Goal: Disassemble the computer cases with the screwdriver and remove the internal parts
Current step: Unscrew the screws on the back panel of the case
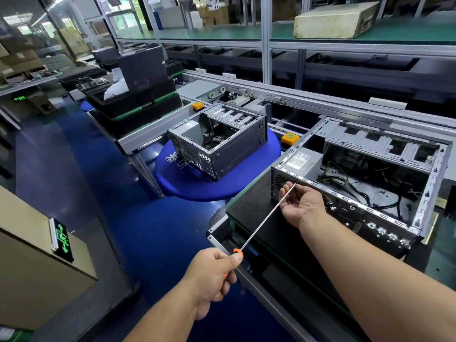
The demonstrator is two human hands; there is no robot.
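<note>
Two open grey metal computer cases show, side panels already off. The near case (357,193) lies on a black surface (249,206) and holds its silver power supply (302,162) and loose cables (365,191), so internal parts remain. The far case (217,144), on a round blue stool (197,186), looks mostly emptied. The left hand (212,275) grips the orange-handled long-shaft screwdriver (265,217); the right hand (299,202), fingers loosely curled, steadies its tip near the case's rear corner.

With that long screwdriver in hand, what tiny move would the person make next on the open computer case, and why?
Probably guide the tip onto a screw on the near grey open computer case. The left hand grips the orange-handled long screwdriver, the right hand steadies its shaft near the tip, which sits by the case's rear corner. No screw is clearly visible.
</note>
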